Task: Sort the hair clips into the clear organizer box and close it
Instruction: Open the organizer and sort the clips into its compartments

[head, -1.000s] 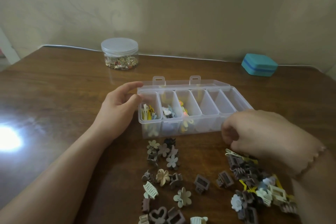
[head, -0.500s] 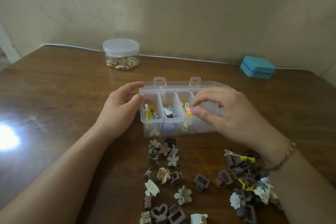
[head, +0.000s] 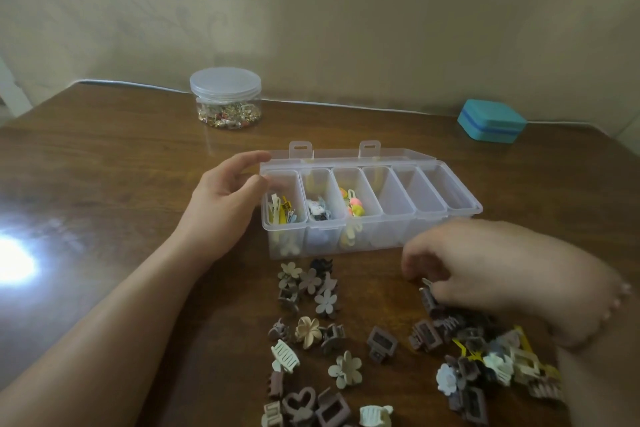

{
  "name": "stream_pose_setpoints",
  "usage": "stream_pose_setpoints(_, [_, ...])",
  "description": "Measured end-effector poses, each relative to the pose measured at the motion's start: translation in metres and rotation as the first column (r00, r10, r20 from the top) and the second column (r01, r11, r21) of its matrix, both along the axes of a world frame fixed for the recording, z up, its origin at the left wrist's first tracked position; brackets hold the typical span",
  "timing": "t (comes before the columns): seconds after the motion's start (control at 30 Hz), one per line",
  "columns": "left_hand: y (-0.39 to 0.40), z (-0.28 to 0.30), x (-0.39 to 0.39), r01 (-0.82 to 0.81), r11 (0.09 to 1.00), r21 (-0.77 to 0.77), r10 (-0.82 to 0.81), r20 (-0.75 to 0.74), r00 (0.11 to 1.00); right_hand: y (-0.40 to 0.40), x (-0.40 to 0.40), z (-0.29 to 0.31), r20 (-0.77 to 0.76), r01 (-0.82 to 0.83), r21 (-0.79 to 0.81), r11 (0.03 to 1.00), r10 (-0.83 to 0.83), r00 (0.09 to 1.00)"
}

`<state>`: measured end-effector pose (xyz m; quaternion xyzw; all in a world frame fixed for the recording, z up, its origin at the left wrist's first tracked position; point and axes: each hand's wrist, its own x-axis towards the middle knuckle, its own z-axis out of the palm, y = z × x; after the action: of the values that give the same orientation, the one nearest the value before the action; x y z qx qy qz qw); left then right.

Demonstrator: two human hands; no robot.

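The clear organizer box [head: 431, 216] lies open mid-table, its lid folded back behind it. Its three left compartments hold small coloured clips [head: 351, 204]; the three to the right hold nothing. My left hand [head: 221, 208] grips the box's left end, thumb on the near corner and fingers behind. In front of the box lie loose flower, heart and claw hair clips [head: 310, 331] in brown and cream. At the right is a denser pile of clips [head: 485, 360]. My right hand [head: 485, 263] is curled over this pile, fingertips pinching a pale clip [head: 426, 282] at its top.
A lidded clear jar [head: 225, 99] of small trinkets stands at the back left. A teal case [head: 491, 120] sits at the back right. A white cable runs along the table's far edge by the wall. Bright glare [head: 14, 263] marks the wooden tabletop at left.
My right hand went from the pile to the third compartment, left a clip there, and has come back down to the pile. My left hand has stayed on the box.
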<state>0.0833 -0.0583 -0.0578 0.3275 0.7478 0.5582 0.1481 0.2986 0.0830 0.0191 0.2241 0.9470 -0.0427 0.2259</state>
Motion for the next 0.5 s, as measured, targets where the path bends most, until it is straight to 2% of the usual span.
stream_pose_setpoints(0.13, [0.0, 0.0, 0.0, 0.006, 1.0, -0.002, -0.006, -0.002, 1.0, -0.004, -0.004, -0.003, -0.012, -0.017, 0.03, 0.999, 0.017, 1.0])
stream_pose_setpoints(0.23, [0.0, 0.0, -0.001, 0.011, 1.0, -0.005, -0.011, -0.004, 1.0, -0.003, -0.005, -0.006, -0.031, 0.039, 0.013, 0.999, -0.039, 0.999])
stream_pose_setpoints(0.4, [0.0, 0.0, -0.002, 0.015, 1.0, -0.007, -0.015, -0.006, 1.0, 0.004, -0.003, -0.006, -0.064, 0.114, -0.084, 0.99, -0.12, 0.991])
stream_pose_setpoints(0.5, [0.001, 0.0, -0.001, 0.017, 1.0, 0.003, -0.017, 0.009, 1.0, 0.007, 0.006, 0.008, -0.19, 0.079, -0.063, 0.995, -0.089, 0.978])
